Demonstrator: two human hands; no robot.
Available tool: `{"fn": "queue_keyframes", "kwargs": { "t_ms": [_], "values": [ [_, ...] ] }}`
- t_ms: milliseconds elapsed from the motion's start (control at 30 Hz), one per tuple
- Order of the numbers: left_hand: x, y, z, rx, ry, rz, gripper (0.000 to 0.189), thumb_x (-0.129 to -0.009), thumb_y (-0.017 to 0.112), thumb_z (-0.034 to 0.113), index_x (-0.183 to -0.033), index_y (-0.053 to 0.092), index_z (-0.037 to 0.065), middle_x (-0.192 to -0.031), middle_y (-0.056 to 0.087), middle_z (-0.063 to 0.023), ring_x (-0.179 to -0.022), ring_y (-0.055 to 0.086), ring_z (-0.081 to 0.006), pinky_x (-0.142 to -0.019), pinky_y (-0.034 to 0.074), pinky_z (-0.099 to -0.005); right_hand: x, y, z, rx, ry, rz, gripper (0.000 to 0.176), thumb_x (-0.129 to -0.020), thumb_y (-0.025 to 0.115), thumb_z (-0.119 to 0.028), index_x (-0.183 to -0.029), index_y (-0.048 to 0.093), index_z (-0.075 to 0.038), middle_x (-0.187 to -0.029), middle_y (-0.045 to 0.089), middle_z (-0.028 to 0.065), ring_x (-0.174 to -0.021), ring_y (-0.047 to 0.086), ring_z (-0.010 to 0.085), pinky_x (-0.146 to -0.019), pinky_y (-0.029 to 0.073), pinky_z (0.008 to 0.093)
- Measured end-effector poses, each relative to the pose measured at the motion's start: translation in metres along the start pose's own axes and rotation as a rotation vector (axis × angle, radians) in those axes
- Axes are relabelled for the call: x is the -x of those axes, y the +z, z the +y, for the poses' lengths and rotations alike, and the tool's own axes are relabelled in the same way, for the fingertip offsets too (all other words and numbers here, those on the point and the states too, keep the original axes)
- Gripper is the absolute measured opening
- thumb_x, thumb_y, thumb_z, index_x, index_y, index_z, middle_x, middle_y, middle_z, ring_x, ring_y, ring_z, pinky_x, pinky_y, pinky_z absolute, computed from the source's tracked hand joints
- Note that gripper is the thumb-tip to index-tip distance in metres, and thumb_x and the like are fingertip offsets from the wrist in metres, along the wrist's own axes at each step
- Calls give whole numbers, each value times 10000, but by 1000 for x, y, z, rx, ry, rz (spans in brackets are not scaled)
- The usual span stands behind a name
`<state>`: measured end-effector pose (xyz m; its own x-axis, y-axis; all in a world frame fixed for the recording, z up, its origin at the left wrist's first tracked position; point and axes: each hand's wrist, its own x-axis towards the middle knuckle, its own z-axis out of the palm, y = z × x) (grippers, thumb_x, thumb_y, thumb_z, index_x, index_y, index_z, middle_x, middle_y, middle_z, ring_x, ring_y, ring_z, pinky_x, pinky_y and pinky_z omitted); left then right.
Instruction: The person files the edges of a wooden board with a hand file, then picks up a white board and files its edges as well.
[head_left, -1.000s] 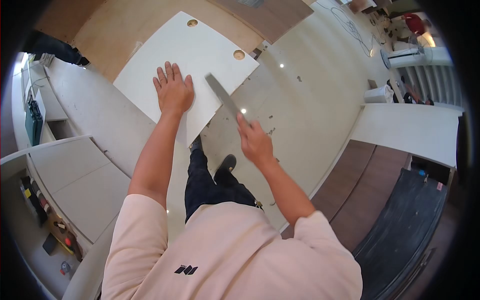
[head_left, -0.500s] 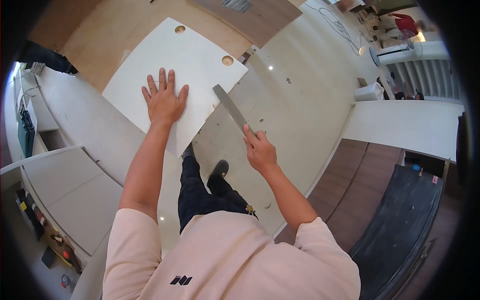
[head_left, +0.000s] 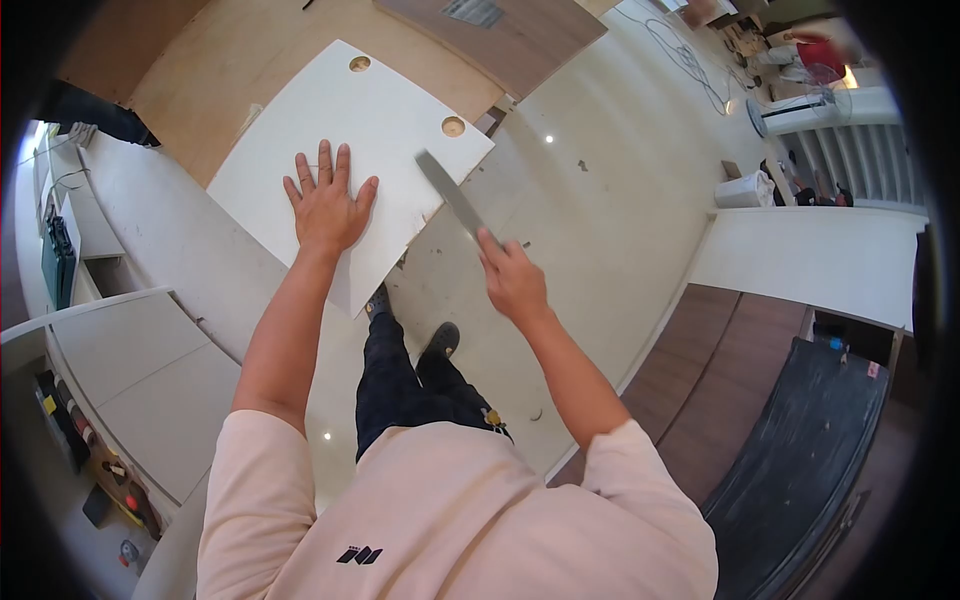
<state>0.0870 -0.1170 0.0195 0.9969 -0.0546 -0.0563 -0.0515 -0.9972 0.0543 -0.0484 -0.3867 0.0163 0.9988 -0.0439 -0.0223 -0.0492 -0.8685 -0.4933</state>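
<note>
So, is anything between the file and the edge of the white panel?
Nothing visible. The file, held in the right hand, lies across the right edge of the white panel. The left hand lies flat further in, away from that edge.

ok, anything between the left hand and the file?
Head view: only bare white panel between the left hand and the file held by the right hand.
</note>
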Motion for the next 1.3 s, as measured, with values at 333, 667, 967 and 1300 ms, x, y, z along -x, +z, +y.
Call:
{"fn": "queue_keyframes", "kwargs": {
  "t_ms": [333, 667, 967, 1300],
  "values": [
    [-2, -2, 0, 8, 1, -36, 779, -992, 412, 640, -1616, 277, 194, -1699, 184, -75, -1556, 98, -412, -1228, 53, -609, 15, -18, 16, 1, 27, -44, 349, -1003, 584, -283, -1349, 625, -279, -929, 586, 84, -733, 646, 352, -646, 549, 471],
    [-3, -8, 0, 35, 21, -87, 800, -986, 445, 626, -1618, 264, 170, -1700, 177, -83, -1561, 81, -402, -1213, 36, -647, -11, -14, 22, 55, -61, 72, 426, -979, 637, -266, -1401, 592, -303, -875, 558, 66, -674, 621, 321, -598, 531, 448],
    [-2, -17, 1, 15, 14, -132, 802, -984, 420, 646, -1622, 257, 188, -1706, 156, -57, -1568, 53, -379, -1221, 7, -632, -87, -8, 15, 52, -138, 106, 407, -965, 659, -199, -1367, 638, -263, -830, 542, 74, -663, 591, 306, -593, 510, 398],
    [3, -5, 0, 8, 30, -36, 796, -967, 472, 638, -1605, 309, 192, -1691, 215, -63, -1560, 108, -385, -1217, 47, -642, -97, -19, 33, 41, -152, 16, 386, -987, 627, -244, -1371, 625, -276, -848, 560, 75, -693, 608, 319, -622, 517, 420]
  ]
}}
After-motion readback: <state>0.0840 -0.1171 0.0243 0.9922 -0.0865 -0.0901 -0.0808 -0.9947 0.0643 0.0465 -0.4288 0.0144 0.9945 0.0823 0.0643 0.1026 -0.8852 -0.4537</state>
